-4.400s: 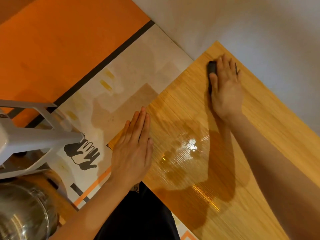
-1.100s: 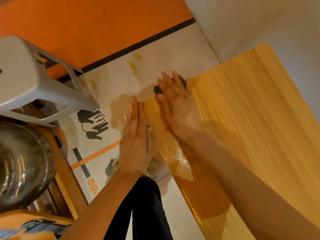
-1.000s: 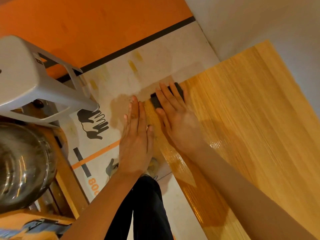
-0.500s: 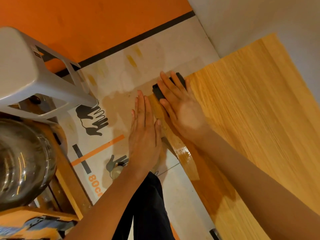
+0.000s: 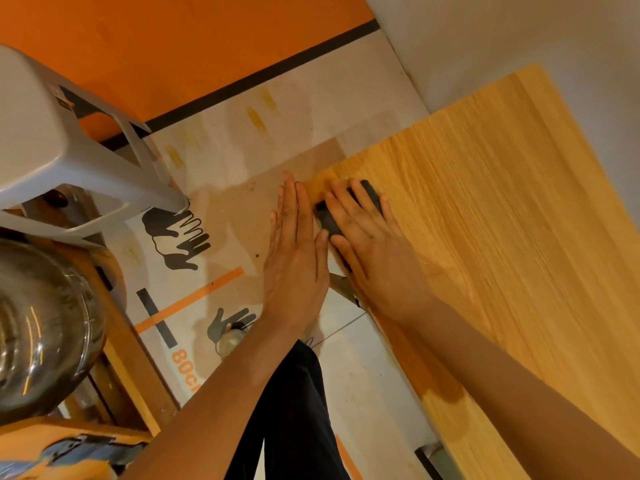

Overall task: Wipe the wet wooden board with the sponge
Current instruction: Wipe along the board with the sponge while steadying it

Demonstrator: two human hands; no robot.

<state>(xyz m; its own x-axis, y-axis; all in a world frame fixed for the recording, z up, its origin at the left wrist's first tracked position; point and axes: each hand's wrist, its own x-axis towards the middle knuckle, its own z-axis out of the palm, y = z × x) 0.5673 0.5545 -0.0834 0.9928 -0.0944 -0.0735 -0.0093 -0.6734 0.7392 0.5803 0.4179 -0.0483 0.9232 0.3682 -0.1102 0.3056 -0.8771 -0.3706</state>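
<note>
The light wooden board [image 5: 512,216] fills the right half of the view, its left edge running diagonally. My right hand [image 5: 374,247] lies flat near that left edge and presses a dark sponge [image 5: 329,220] against the wood; most of the sponge is hidden under the fingers. My left hand [image 5: 298,254] is flat with fingers together, holding nothing, its side against the board's left edge beside the right hand. A damp dark patch [image 5: 446,393] shows on the board near my right forearm.
A grey plastic stool [image 5: 52,143] stands at the upper left on the printed floor mat [image 5: 214,188]. A shiny metal pot [image 5: 38,330] sits at the left on a wooden shelf. A white wall [image 5: 502,39] rises behind the board. My dark trouser leg [image 5: 291,417] is below.
Since 4.4 s ago my right hand has swept the sponge from the board's far corner to its near left edge. Over the last second it slid slightly back toward me; the shiny puddle is gone.
</note>
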